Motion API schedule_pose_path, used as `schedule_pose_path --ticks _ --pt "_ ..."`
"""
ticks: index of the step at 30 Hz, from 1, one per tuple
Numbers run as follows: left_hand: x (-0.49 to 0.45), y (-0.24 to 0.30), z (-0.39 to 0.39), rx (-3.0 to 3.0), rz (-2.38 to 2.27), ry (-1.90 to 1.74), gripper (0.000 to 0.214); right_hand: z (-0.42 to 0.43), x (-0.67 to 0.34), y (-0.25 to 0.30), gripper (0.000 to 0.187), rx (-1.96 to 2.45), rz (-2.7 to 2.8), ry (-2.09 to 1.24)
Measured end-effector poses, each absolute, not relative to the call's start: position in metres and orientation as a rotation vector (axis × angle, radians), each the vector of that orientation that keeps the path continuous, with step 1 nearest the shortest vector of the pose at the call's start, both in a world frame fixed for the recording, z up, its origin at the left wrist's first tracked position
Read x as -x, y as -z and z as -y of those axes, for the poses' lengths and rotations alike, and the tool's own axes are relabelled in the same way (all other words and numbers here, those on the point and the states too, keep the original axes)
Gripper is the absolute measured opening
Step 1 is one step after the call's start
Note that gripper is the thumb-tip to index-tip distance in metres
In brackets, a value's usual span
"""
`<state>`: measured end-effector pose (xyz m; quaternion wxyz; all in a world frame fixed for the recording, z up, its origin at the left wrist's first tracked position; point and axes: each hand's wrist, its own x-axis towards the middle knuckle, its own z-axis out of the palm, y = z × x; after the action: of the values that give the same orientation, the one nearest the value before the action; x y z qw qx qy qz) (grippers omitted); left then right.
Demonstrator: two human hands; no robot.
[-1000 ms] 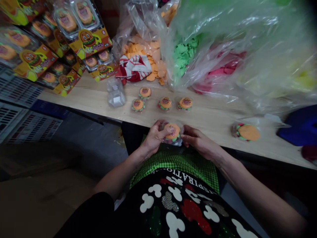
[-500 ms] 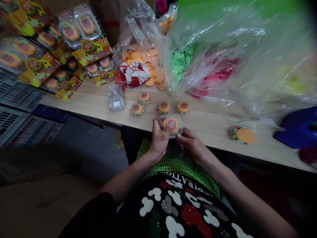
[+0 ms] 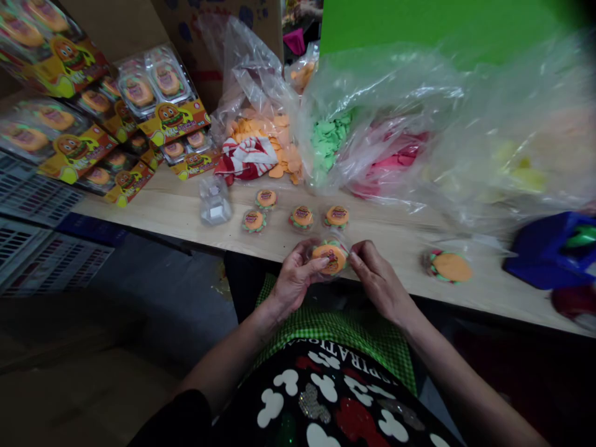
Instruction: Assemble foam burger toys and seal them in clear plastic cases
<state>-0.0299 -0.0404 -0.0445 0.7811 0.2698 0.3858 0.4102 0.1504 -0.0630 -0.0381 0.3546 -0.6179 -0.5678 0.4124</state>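
Observation:
My left hand (image 3: 295, 276) is closed around a toy burger (image 3: 330, 257) in a clear plastic case, with the thumb lying on its printed orange top. At the right edge of that case, my right hand (image 3: 377, 276) has its fingers curled in a pinch on the clear rim. Both hands are at the table's front edge. Just behind them stand several more cased toy burgers (image 3: 302, 216), and a clear plastic shell (image 3: 215, 202) sits to their left. Farther right lies a burger with a plain orange top (image 3: 451, 267).
Printed burger packs (image 3: 170, 102) are stacked at the left. Along the back, clear bags hold orange pieces (image 3: 284, 149), green pieces (image 3: 330, 139) and pink pieces (image 3: 395, 155). A striped cloth (image 3: 249, 156) leans by the orange ones. At the right is a blue container (image 3: 535, 254).
My right hand has moved from the case's lower edge to its right side. The left thumb has slid from the burger's middle toward its left. The camera view has shifted slightly.

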Motion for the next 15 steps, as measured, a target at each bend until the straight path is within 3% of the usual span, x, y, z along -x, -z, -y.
schedule_pose_path --ticks 9,15 --pt "0.027 0.045 0.054 -0.610 -0.845 -0.934 0.059 0.068 -0.157 0.036 0.031 1.576 1.649 -1.090" --pt "0.053 0.061 0.071 -0.768 -0.903 -0.597 0.044 0.083 -0.178 0.040 0.035 1.313 1.985 -1.550"
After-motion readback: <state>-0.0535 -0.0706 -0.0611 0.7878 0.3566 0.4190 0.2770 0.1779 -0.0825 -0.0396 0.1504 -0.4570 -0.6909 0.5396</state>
